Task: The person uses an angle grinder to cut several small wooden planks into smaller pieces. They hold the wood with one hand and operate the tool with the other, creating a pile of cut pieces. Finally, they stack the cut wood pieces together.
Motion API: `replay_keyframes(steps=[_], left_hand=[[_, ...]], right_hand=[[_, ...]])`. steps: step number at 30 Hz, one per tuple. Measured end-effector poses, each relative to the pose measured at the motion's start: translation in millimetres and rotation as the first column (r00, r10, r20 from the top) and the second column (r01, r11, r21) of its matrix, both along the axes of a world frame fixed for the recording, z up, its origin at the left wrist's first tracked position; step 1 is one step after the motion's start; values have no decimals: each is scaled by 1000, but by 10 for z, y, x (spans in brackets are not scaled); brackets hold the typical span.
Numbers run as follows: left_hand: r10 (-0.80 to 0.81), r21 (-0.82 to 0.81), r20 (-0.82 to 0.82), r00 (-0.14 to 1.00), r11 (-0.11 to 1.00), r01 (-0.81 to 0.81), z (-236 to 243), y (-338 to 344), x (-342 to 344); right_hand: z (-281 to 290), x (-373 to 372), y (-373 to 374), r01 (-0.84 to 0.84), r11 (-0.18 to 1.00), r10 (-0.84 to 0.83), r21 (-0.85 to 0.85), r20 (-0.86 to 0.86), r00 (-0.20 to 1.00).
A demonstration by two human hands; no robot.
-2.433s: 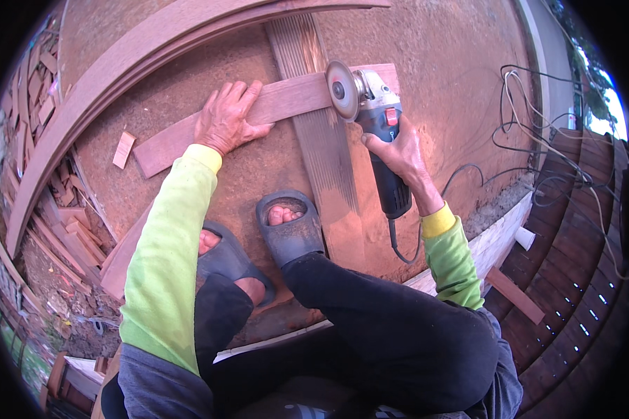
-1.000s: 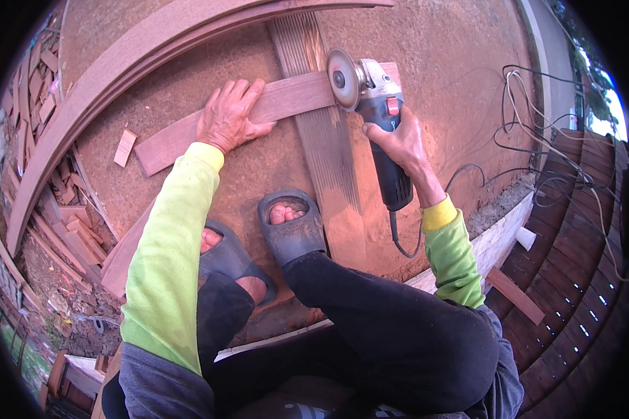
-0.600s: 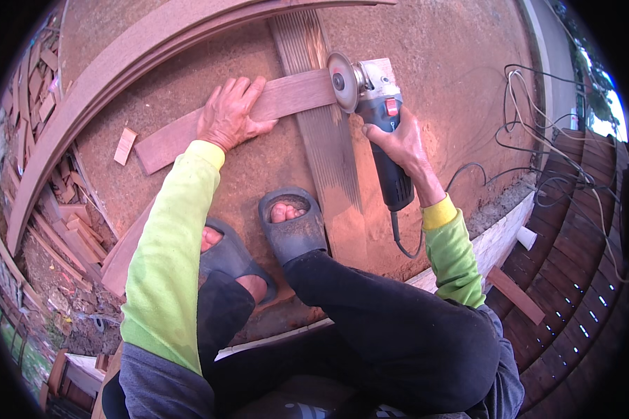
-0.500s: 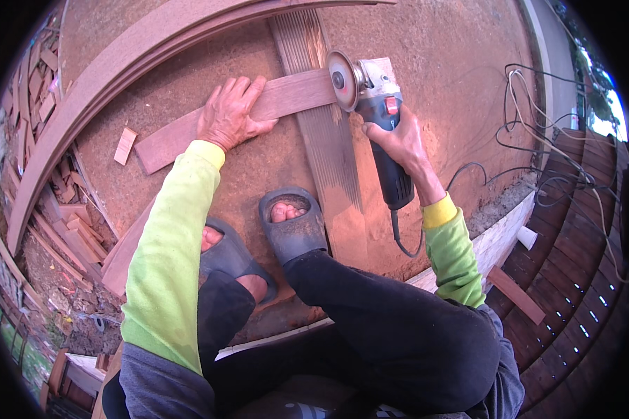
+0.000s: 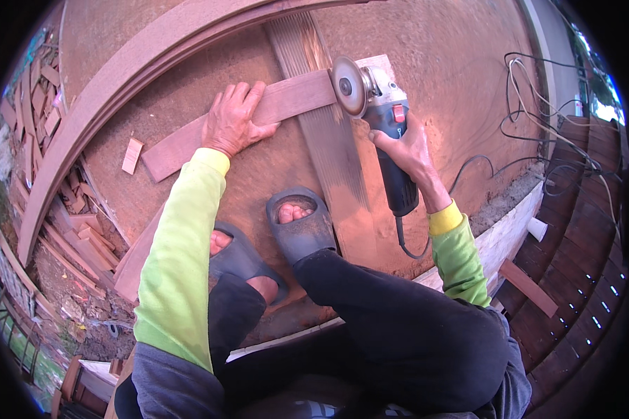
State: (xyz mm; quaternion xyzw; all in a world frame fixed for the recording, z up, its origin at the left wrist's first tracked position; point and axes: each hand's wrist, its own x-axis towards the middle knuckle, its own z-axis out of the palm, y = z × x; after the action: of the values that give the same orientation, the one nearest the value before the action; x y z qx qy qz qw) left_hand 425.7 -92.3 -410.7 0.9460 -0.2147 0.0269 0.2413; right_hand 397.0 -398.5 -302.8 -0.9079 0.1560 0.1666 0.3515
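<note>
The left hand (image 5: 234, 122) lies palm down across a reddish-brown board (image 5: 297, 98), its fingers fairly close together and its thumb spread wide along the near edge. The board slants over a grooved plank (image 5: 332, 143) on the dusty ground (image 5: 258, 171), with its left end reaching past the hand.

The right hand (image 5: 409, 152) holds an angle grinder (image 5: 391, 167), fingers and thumb wrapped around the dark body, the thumb near the red switch. The round disc (image 5: 349, 86) stands edge-on over the board near its right end; whether it touches the wood cannot be told. A black cord (image 5: 416, 254) bends away from the back of the grinder.

A small wood block (image 5: 132, 156) lies just beside the board's left end. Long curved boards (image 5: 119, 87) arch beyond the left hand, and wood scraps (image 5: 42, 105) are heaped at far left. Two grey sandals (image 5: 302, 234) are on the wearer's feet, near the plank. Tangled cables (image 5: 538, 129) lie at right.
</note>
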Motion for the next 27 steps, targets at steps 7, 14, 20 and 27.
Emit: replay_keyframes(steps=[7, 14, 20, 27], left_hand=[[1, 70, -16, 1000, 998, 0, 69, -52, -14], [20, 47, 130, 991, 999, -27, 92, -542, 15], [-1, 100, 93, 996, 995, -8, 225, -1388, 293], [-59, 172, 207, 977, 985, 23, 365, -1455, 387]], right_hand=[[193, -108, -120, 182, 982, -184, 49, 43, 982], [268, -258, -409, 404, 904, -420, 141, 113, 900], [281, -362, -611, 553, 806, -582, 210, 115, 805], [116, -514, -890, 607, 735, -656, 303, 87, 750]])
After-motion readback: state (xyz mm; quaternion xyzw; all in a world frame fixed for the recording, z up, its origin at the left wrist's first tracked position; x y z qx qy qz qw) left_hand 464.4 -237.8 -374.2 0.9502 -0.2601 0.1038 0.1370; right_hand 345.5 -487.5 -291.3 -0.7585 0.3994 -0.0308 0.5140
